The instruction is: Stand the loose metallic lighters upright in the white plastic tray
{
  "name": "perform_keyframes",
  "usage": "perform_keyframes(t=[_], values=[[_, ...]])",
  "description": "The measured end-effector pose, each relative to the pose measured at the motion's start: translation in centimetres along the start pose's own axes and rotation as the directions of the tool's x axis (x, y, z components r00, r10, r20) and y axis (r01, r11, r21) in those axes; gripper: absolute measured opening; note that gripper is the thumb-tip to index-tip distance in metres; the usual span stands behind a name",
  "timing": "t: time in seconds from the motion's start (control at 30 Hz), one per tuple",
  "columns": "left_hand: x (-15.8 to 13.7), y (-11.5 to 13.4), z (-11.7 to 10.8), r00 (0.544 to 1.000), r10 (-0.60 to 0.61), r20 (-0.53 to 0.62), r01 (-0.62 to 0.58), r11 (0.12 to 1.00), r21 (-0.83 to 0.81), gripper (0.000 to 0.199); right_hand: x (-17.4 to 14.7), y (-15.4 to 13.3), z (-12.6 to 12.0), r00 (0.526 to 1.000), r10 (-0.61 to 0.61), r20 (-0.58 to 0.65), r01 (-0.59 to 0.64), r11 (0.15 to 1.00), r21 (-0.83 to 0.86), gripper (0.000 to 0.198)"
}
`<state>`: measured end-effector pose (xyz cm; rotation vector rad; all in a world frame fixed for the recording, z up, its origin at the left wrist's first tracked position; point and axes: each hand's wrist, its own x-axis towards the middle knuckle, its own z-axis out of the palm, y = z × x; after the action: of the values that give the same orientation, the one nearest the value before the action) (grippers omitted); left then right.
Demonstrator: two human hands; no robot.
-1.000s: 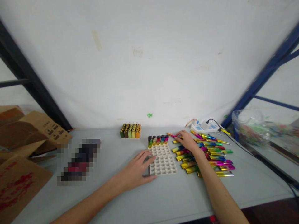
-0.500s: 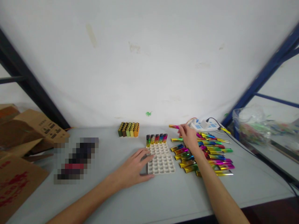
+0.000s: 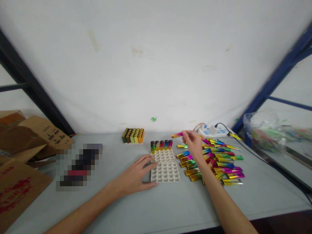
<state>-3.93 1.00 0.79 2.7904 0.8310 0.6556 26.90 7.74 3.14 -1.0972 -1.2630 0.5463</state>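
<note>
A pink-and-gold lighter [image 3: 177,135] is pinched in the narrow grip of the right hand [image 3: 193,144], beyond the far right corner of a white tray [image 3: 165,172]. The left hand [image 3: 135,175], grip wide, is at the tray's left edge. Right of the tray, shiny lighters [image 3: 226,156] lie heaped on the desk [image 3: 181,206].

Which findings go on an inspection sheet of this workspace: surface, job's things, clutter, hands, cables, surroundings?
Surface: pale gray table.
Job's things: white pocketed tray, one piece or two unclear; five upright lighters in its far row; pile of loose metallic lighters to the right; block of upright lighters beyond, to the left.
Clutter: cardboard boxes at left; dark item nearby, pixelated.
Left hand: spread along the tray's left edge.
Right hand: holds a magenta-and-gold lighter.
Cables: black cable from the white power strip, running right.
Surroundings: white wall, black post at left, blue post and plastic bag at right.
</note>
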Motion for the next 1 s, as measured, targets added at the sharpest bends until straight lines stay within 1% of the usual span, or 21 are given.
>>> perform_keyframes(t=[0.17, 0.3, 0.37, 0.43, 0.53, 0.6, 0.73, 0.87, 0.93, 1.0], values=[[-0.1, -0.3, -0.1, 0.999, 0.024, -0.021, -0.024, 1.000, -0.002, 0.064, -0.1, -1.0, 0.5, 0.999, 0.017, 0.033, -0.019, 0.998, 0.068, 0.044], [-0.1, -0.2, -0.1, 1.000, 0.020, -0.019, -0.020, 1.000, -0.006, 0.063, -0.2, -1.8, 1.0, 0.992, 0.025, 0.125, -0.037, 0.994, 0.098, 0.043], [-0.1, -0.3, 0.0, 1.000, 0.017, -0.017, -0.017, 1.000, -0.007, 0.064, -0.2, -2.3, 1.1, 0.986, 0.008, 0.164, -0.025, 0.995, 0.097, 0.042], [-0.1, -0.3, 0.1, 1.000, 0.013, -0.015, -0.013, 1.000, -0.007, 0.064, -0.2, -2.7, 1.1, 0.988, -0.019, 0.156, 0.005, 0.996, 0.092, 0.041], [0.0, -0.1, 0.1, 1.000, -0.001, -0.007, 0.001, 1.000, -0.004, 0.063, -0.4, -3.3, 0.8, 0.992, -0.064, 0.105, 0.056, 0.996, 0.077, 0.041], [0.0, 0.0, 0.0, 1.000, -0.013, -0.002, 0.013, 1.000, -0.007, 0.062, -0.7, -3.4, 0.6, 0.986, -0.075, 0.146, 0.066, 0.996, 0.060, 0.042], [0.1, 0.3, -0.3, 1.000, -0.029, 0.009, 0.029, 0.999, -0.014, 0.064, -1.7, -3.7, 1.1, 0.943, -0.094, 0.320, 0.094, 0.995, 0.017, 0.040], [0.1, 0.4, -0.3, 0.999, -0.032, 0.015, 0.032, 0.999, -0.023, 0.065, -2.8, -4.3, 1.9, 0.867, -0.196, 0.458, 0.216, 0.976, 0.010, 0.034], [0.1, 0.4, -0.2, 0.999, -0.034, 0.022, 0.035, 0.999, -0.030, 0.066, -3.1, -4.6, 2.2, 0.839, -0.255, 0.480, 0.301, 0.954, -0.018, 0.031], [0.0, 0.4, 0.0, 0.999, -0.040, 0.018, 0.041, 0.999, -0.030, 0.065, -3.4, -4.6, 2.6, 0.832, -0.311, 0.460, 0.377, 0.925, -0.055, 0.029]])
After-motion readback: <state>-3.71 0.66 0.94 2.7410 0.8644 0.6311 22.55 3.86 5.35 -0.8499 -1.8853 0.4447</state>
